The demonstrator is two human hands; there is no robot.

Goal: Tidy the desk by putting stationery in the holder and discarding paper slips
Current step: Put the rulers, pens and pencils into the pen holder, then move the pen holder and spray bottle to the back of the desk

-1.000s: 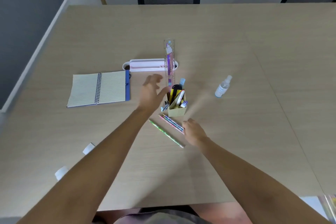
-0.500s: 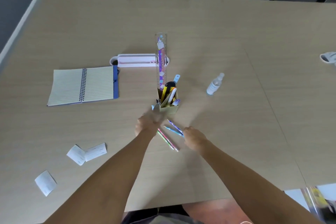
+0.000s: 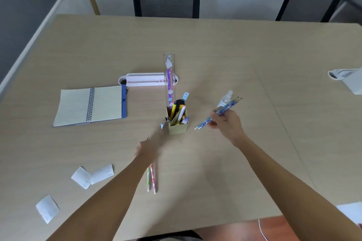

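Note:
A small cream holder (image 3: 177, 127) stands mid-desk, packed with pens, a tall purple ruler (image 3: 169, 78) and other stationery. My right hand (image 3: 227, 123) is raised to the right of the holder, shut on two blue patterned pencils (image 3: 219, 112). My left hand (image 3: 150, 146), blurred, is just in front and left of the holder and shut on a green and a pink pencil (image 3: 151, 179), whose eraser ends stick out below my forearm. Three white paper slips lie at the front left: two overlapping (image 3: 92, 175) and one nearer the edge (image 3: 47, 208).
An open spiral notebook (image 3: 89, 105) lies at the left. A white cable port (image 3: 146, 80) sits behind the holder. A small clear bottle (image 3: 225, 99) stands behind my right hand. A white object (image 3: 346, 78) is at the far right. Two chairs stand beyond the desk.
My right hand lifted the two blue pencils off the desk and moved up and right. My left hand closed on the green and pink pencils and swung them toward me.

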